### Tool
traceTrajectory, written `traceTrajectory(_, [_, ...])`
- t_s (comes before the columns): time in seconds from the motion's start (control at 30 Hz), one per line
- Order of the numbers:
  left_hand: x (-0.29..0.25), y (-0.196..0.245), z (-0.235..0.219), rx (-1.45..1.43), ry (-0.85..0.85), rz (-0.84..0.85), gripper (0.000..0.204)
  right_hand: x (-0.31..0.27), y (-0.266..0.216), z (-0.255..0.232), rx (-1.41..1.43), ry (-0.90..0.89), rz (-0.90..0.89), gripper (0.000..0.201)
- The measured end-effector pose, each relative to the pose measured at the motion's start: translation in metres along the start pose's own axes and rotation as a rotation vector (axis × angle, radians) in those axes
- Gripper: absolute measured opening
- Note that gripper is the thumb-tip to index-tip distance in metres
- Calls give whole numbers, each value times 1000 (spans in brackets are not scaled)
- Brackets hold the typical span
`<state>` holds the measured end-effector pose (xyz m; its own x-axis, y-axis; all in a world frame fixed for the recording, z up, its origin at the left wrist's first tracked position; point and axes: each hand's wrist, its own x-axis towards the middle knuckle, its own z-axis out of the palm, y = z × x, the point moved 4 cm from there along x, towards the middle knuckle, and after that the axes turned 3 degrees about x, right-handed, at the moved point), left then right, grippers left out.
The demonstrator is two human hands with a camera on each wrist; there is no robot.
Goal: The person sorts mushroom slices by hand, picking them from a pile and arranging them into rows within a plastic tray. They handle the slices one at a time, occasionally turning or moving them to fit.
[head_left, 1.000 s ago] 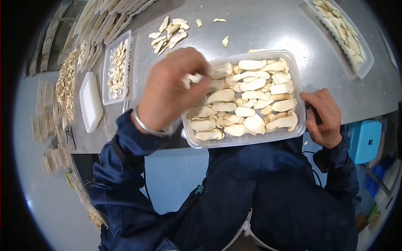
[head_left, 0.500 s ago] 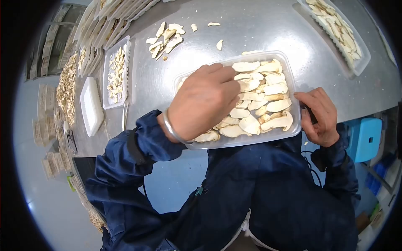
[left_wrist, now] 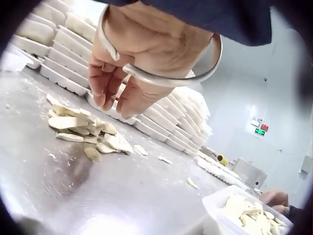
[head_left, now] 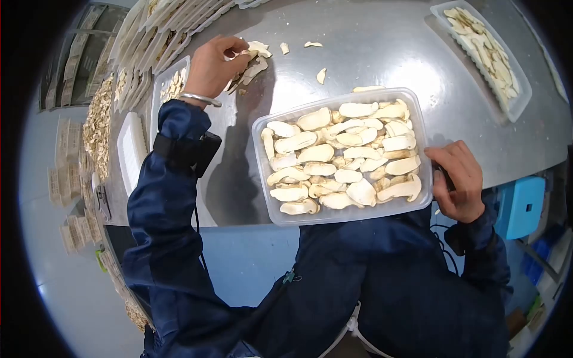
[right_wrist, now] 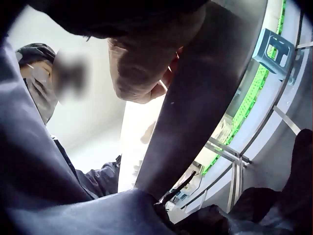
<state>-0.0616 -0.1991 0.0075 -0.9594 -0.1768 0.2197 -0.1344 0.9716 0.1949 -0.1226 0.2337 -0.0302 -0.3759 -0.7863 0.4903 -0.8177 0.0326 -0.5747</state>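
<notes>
At the upper left of the head view, my left hand (head_left: pixel 215 67) hovers by a small pile of sliced mushrooms (head_left: pixel 255 70), fingers bent downward. The left wrist view has this hand (left_wrist: pixel 139 73) just over and behind the pile (left_wrist: pixel 73 125), with no slice visible between fingers and thumb. A clear plastic tray (head_left: pixel 425 140) with rows of mushroom slices (head_left: pixel 316 153) lies at the table's front edge. My right hand (head_left: pixel 459 179) holds its right side, bent fingers at the rim; the right wrist view shows this hand (right_wrist: pixel 142 68) against the bright tray, fingertips partly hidden.
Stacked white trays (head_left: pixel 161 36) stand at the back left, near a tray of small pieces (head_left: pixel 156 95) and a white tray (head_left: pixel 130 149). Another filled tray (head_left: pixel 519 101) lies at the back right. Loose slices (head_left: pixel 322 76) dot the metal table. A blue stool (head_left: pixel 518 209) is at the right.
My left hand went from above the filled tray back to the pile at the upper left. More slices now show at the tray's left end. My right hand has stayed at the tray's side.
</notes>
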Motion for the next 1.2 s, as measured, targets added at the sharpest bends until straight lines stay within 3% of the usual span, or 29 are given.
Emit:
traceTrajectory(0.1, [9, 0, 8, 85, -22, 55, 26, -1, 1, 0, 9, -3, 11, 45])
traceTrajectory(0.2, [9, -8, 18, 129, -72, -24, 26, -1, 2, 1, 6, 5, 8, 44])
traceTrajectory(0.57, [-2, -8, 12, 97, 20, -85, 26, -2, 1, 0, -3, 13, 2, 45])
traceTrajectory(0.73, [-22, 91, -10, -288, -56, 60, 14, -2, 0, 1, -7, 15, 6, 46])
traceTrajectory(0.87, [-55, 177, 3, -504, -351, 185, 9, -3, 2, 2, 3, 19, 8, 47])
traceTrajectory(1.2, [-76, 220, 21, -434, -384, 366, 10, -5, 3, 2, 6, 20, -5, 47])
